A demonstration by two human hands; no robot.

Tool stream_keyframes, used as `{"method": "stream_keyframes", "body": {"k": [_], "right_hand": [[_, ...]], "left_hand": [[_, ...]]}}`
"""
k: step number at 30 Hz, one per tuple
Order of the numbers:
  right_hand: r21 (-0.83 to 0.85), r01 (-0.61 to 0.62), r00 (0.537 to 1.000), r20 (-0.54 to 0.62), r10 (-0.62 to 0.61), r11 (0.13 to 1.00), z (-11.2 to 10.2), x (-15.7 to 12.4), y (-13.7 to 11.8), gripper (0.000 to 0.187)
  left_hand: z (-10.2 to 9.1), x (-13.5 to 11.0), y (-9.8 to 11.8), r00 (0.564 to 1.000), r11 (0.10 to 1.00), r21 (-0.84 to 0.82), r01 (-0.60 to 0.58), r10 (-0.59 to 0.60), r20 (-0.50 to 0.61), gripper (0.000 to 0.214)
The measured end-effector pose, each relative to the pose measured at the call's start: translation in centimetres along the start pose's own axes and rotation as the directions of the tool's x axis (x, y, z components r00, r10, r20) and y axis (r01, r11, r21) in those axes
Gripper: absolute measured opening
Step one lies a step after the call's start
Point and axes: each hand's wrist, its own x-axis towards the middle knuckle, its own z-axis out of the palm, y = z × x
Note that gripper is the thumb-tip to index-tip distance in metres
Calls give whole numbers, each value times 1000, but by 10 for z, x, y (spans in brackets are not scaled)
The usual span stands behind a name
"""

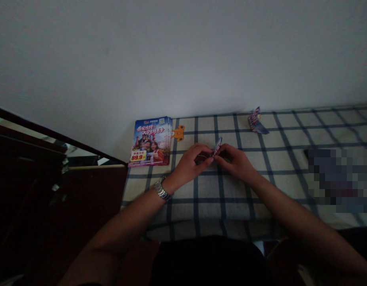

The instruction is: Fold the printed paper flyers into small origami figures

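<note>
Since the folded leaflet (217, 146) is small, it is pinched upright between the left hand (189, 163) and right hand (235, 161), a leaflet stack (149, 142) being kept aside.

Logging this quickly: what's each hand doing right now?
Left hand: closed, pinching a folded printed paper.
Right hand: closed, pinching the same paper from the other side.
</note>
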Motion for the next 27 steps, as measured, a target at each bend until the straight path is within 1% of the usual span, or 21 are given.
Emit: {"method": "stream_keyframes", "body": {"k": [3,8,14,19,27], "right_hand": [[10,2,1000,10,-2,1000,0,0,0,14],[-12,-6,1000,23,7,1000,-2,0,0,12],[-84,8,1000,24,-6,996,-3,0,-2,9],[-92,3,1000,27,-1,996,-3,0,-5,6],[-100,-2,1000,30,6,995,-3,0,-5,4]], "left_hand": [[0,0,-1,1000,1000,-5,14,-14,-5,20],[1,-1,-2,999,998,60,34,-33,-18,23],[0,-2,-2,999,992,118,37,-33,-39,19],[0,-1,-1,998,978,204,37,-24,-66,20],[-1,-3,-4,995,967,245,71,-52,-81,20]]}}
